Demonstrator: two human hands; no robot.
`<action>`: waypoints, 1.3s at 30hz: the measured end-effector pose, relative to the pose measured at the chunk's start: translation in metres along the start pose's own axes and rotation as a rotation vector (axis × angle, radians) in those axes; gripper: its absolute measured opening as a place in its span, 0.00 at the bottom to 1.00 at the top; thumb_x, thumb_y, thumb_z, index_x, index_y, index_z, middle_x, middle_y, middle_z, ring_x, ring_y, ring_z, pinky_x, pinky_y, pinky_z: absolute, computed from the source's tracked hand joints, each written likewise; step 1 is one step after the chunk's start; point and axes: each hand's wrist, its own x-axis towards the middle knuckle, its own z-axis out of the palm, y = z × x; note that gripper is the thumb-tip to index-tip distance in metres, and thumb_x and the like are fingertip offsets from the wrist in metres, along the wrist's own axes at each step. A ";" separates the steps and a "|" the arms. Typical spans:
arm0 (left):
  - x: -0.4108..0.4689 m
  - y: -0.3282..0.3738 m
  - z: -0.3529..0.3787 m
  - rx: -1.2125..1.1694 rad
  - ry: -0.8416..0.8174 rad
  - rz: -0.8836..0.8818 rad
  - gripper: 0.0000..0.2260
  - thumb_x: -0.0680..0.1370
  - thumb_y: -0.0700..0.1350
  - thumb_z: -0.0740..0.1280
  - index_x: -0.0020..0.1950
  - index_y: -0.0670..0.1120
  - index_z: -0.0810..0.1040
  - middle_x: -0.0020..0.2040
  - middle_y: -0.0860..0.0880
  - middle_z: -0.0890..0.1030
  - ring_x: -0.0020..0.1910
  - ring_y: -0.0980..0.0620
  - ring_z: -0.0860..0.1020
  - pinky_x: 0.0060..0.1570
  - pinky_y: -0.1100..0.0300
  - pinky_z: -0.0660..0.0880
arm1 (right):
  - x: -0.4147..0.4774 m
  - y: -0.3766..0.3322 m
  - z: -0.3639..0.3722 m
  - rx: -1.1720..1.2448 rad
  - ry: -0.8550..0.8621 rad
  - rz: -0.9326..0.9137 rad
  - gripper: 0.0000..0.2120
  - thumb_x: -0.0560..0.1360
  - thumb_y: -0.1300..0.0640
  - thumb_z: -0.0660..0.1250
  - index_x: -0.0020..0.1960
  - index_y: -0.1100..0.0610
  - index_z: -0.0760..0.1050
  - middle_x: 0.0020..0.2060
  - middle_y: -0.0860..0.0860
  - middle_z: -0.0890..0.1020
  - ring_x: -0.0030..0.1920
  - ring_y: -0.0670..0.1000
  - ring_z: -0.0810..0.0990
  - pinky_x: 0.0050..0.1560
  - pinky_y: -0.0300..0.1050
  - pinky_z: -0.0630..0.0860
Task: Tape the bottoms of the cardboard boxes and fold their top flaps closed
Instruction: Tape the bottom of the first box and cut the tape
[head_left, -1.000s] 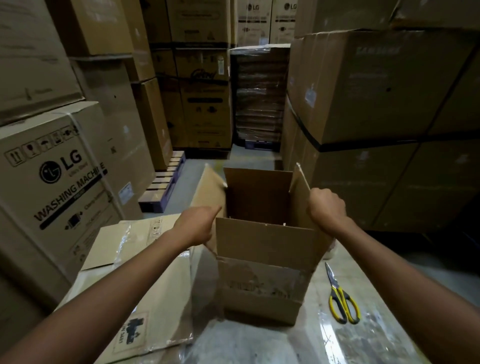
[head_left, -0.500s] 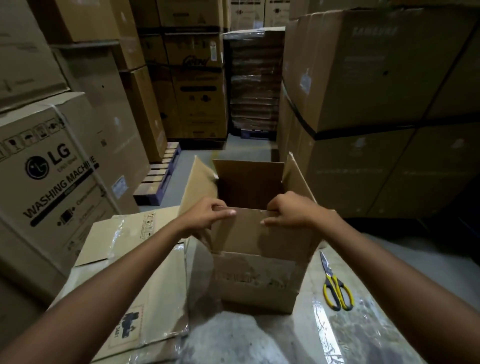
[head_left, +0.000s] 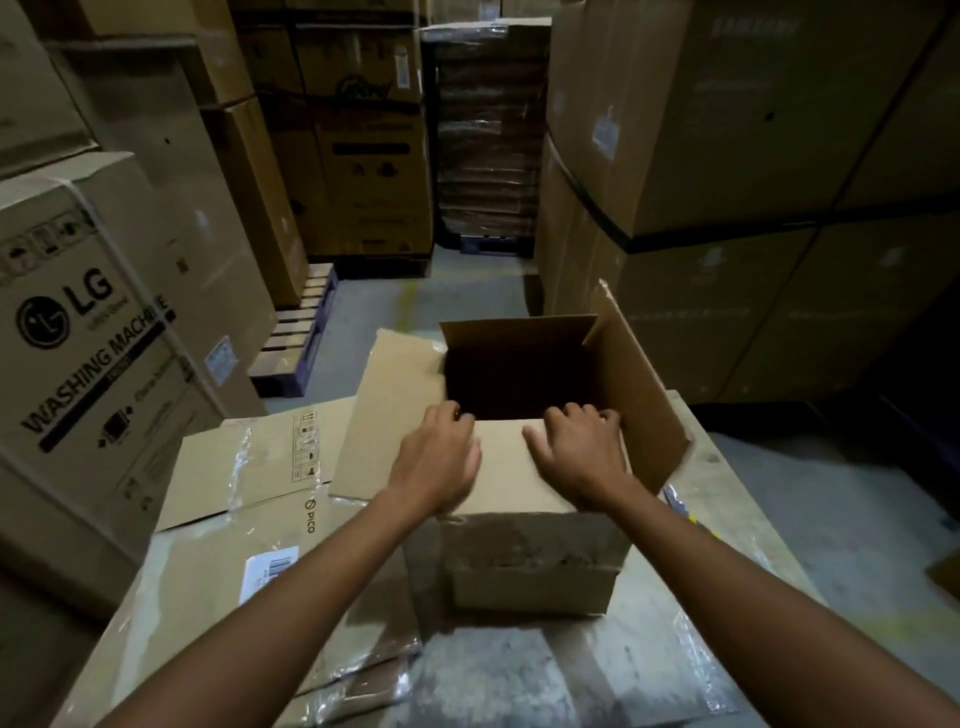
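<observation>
On the worktable (head_left: 727, 499) sits the open cardboard box (head_left: 530, 566), its near flap (head_left: 506, 467) folded down inward. Left hand (head_left: 436, 462) lies palm-down on that flap, fingers curled over its far edge; right hand (head_left: 582, 457) presses likewise beside it. Right flap (head_left: 644, 405) stands up, left flap (head_left: 389, 415) splays outward. Flattened cartons (head_left: 234, 493) lie just left; a washing-machine carton (head_left: 93, 364) beyond.
</observation>
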 end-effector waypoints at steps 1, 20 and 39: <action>0.001 0.002 0.005 0.065 0.002 0.033 0.12 0.80 0.52 0.57 0.57 0.48 0.75 0.69 0.42 0.70 0.67 0.42 0.67 0.60 0.47 0.71 | -0.001 0.004 0.002 0.003 -0.002 0.007 0.25 0.80 0.37 0.47 0.54 0.50 0.76 0.52 0.53 0.80 0.54 0.55 0.76 0.63 0.60 0.67; 0.130 0.013 0.014 -0.314 0.212 -0.165 0.29 0.80 0.59 0.60 0.78 0.48 0.61 0.73 0.43 0.66 0.74 0.42 0.60 0.69 0.47 0.65 | -0.001 0.018 0.014 0.093 0.275 0.020 0.33 0.73 0.46 0.66 0.75 0.56 0.66 0.75 0.61 0.64 0.76 0.61 0.61 0.70 0.61 0.67; 0.058 0.043 0.019 0.179 -0.094 -0.138 0.14 0.79 0.54 0.60 0.62 0.51 0.75 0.79 0.40 0.59 0.79 0.38 0.43 0.71 0.29 0.40 | 0.026 0.028 0.036 0.143 -0.215 0.055 0.29 0.82 0.45 0.53 0.80 0.53 0.53 0.81 0.54 0.50 0.80 0.58 0.46 0.76 0.66 0.52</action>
